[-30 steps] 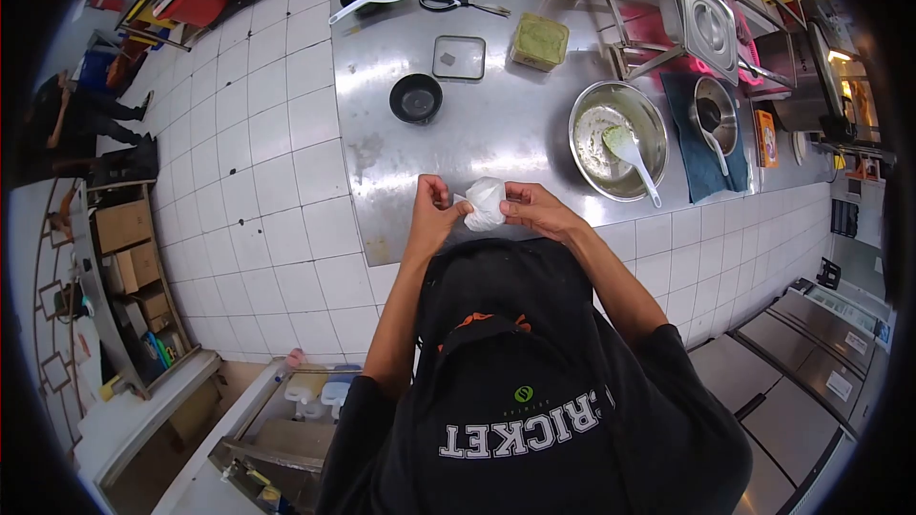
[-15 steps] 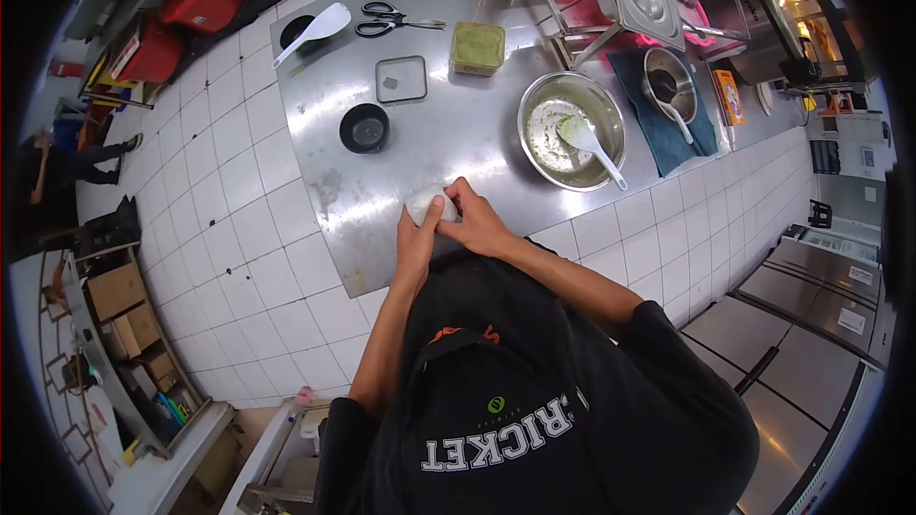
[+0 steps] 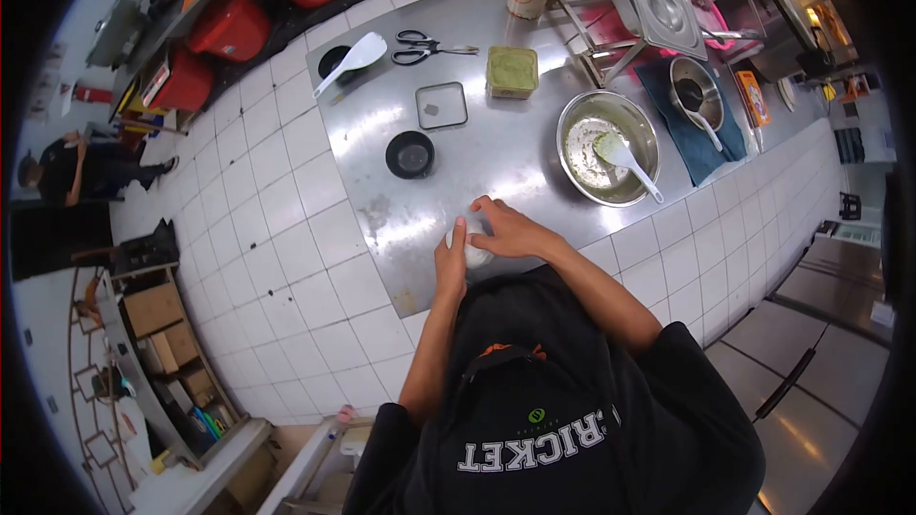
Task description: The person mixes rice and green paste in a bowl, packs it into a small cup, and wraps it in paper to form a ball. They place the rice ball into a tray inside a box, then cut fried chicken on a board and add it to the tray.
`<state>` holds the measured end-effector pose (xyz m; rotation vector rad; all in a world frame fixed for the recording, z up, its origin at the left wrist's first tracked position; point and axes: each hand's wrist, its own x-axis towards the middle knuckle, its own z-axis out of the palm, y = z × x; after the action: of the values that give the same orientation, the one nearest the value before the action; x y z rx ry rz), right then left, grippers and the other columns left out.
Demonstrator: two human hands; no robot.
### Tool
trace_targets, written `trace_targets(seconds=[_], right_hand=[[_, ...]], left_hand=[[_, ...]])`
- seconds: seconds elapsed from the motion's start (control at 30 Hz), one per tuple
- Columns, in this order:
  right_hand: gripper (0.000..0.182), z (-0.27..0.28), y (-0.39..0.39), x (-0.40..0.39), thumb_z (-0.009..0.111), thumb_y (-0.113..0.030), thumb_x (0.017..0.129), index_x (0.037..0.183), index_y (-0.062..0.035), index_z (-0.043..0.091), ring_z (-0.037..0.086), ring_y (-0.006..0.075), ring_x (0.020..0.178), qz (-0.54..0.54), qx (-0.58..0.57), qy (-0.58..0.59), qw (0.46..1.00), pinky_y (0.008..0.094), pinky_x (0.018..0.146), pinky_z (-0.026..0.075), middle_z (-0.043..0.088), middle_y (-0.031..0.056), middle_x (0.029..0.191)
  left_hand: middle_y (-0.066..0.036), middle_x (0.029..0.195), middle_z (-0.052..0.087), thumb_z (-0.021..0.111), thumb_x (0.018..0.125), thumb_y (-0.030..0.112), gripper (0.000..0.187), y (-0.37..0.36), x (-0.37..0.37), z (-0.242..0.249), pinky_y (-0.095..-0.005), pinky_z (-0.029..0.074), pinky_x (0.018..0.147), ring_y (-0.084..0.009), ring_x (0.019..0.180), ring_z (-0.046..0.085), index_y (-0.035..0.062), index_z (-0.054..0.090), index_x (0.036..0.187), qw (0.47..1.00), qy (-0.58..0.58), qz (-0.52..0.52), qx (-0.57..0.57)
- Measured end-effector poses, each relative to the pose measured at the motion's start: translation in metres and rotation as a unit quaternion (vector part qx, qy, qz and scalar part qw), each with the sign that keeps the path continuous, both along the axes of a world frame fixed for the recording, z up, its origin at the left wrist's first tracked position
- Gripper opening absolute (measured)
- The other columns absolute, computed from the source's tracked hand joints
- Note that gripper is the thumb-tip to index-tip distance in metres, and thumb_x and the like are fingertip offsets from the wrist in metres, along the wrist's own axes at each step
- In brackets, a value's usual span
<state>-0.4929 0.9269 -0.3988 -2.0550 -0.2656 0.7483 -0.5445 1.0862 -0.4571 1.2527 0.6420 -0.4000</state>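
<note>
Close to the near edge of a steel table (image 3: 382,253), a smooth white dough ball (image 3: 477,246) sits between my two hands, partly covered by the fingers. My left hand (image 3: 451,262) cups its left side, with the thumb upright against it. From the right, my right hand (image 3: 515,232) curls over the ball with bent fingers. Beyond them stands a small black bowl (image 3: 410,154). To the right is a steel mixing bowl (image 3: 572,172) with pale green residue and a white paddle (image 3: 625,157) inside.
Farther back lie a clear-centred rectangular lid (image 3: 441,105), a tub of green filling (image 3: 512,72), scissors (image 3: 417,48) and a white rice paddle (image 3: 355,59) over a dark bowl. A steel pan (image 3: 697,95) rests on a blue cloth (image 3: 673,129). At far left, another person (image 3: 72,167) stands.
The camera view has turned, so the table appears farther right and lower. My right fingers have shifted on the dough ball, and more of its top shows.
</note>
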Motion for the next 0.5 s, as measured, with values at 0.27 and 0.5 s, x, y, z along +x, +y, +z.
trace_targets(seconds=[0.27,0.5], right_hand=[[0.081,0.009,-0.016,-0.019,0.055,-0.058,0.095,0.147,-0.0013,0.031,0.056,0.0335,0.119,-0.098,0.093,0.11,0.985,0.0387,0.1,0.045,0.053,0.0256,0.131],[0.08,0.025,-0.091,-0.114,0.061,-0.056,0.093,0.151,-0.0122,0.027,0.043,0.023,0.132,-0.255,0.419,0.318,0.812,0.045,0.102,0.045,0.04,0.0098,0.146]], left_hand=[[-0.01,0.117,0.065,0.037,0.103,0.057,0.066,0.021,0.002,0.038,-0.0344,0.049,0.092,-0.0203,0.104,0.063,-0.0017,0.057,0.126,0.99,0.054,-0.045,-0.126],[-0.013,0.093,0.061,0.043,0.106,0.042,0.044,-0.103,-0.014,0.07,-0.0344,0.046,0.08,-0.0218,0.087,0.056,-0.0004,0.056,0.105,0.94,-0.18,-0.243,0.161]])
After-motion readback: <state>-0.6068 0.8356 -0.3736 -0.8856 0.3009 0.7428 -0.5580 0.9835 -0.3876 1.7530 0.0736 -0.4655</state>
